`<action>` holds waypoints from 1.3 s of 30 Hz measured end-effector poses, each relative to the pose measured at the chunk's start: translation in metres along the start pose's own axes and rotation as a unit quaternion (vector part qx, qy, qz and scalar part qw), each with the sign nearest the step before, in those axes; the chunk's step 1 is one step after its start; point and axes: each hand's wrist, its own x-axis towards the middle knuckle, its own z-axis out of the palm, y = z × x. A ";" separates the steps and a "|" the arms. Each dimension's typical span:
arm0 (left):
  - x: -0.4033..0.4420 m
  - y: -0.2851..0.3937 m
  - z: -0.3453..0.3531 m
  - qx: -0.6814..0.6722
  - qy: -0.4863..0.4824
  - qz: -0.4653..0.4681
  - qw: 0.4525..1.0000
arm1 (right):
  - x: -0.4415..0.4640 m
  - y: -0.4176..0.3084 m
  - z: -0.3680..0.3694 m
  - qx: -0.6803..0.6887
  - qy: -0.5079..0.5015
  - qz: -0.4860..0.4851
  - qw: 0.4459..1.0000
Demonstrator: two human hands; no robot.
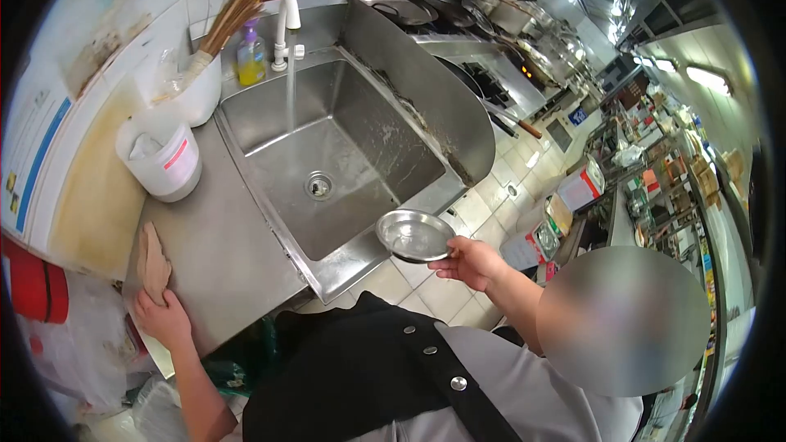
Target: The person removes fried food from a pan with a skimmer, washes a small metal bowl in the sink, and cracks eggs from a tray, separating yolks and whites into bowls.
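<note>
My right hand (pixel 472 263) pinches the rim of a small round stainless-steel dish (pixel 413 236), held just beyond the front right edge of the sink (pixel 270 225). Its inside looks shiny; whether it holds liquid I cannot tell. At the left, my left hand (pixel 166 321) grips the near end of a crumpled beige-brown cloth (pixel 153 262) lying on the steel counter (pixel 221 237). Water runs from a white tap (pixel 288 24) into the basin, which has a drain strainer (pixel 318 186) in its floor.
Along the wall stand a white tub (pixel 168 164), another white container with a bamboo brush (pixel 221 29), and a yellow soap bottle (pixel 250 61). A curved metal splash guard (pixel 442 98) separates the sink from the stove with pans. Buckets (pixel 528 245) stand on the tiled floor at right.
</note>
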 end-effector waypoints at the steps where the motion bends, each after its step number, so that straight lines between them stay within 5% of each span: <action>1: 0.001 0.000 0.000 -0.005 -0.008 -0.007 1.000 | 0.011 -0.004 -0.007 -0.004 -0.009 -0.008 1.000; 6: 0.000 0.003 -0.003 0.009 -0.012 -0.010 1.000 | 0.069 -0.082 -0.013 0.038 0.006 -0.142 0.989; 13: -0.001 0.005 0.000 0.013 0.025 -0.003 1.000 | 0.083 -0.071 -0.007 0.086 -0.017 -0.175 0.981; 24: 0.001 0.004 0.006 0.036 0.010 -0.003 0.999 | 0.037 0.000 -0.003 0.006 -0.109 -0.107 0.988; 31: 0.000 0.013 -0.005 0.047 -0.002 -0.034 0.998 | 0.034 0.019 0.000 -0.043 -0.180 0.023 0.982; 34: -0.002 0.021 -0.013 0.047 -0.016 -0.053 0.997 | 0.052 -0.014 0.015 -0.079 -0.118 0.050 0.989; 35: -0.002 0.021 -0.012 0.049 -0.017 -0.057 0.997 | 0.075 -0.030 0.015 -0.075 -0.168 0.013 0.983; 39: -0.003 0.017 -0.010 0.028 -0.020 -0.062 0.998 | 0.165 -0.154 0.051 -0.102 -0.094 -0.127 0.982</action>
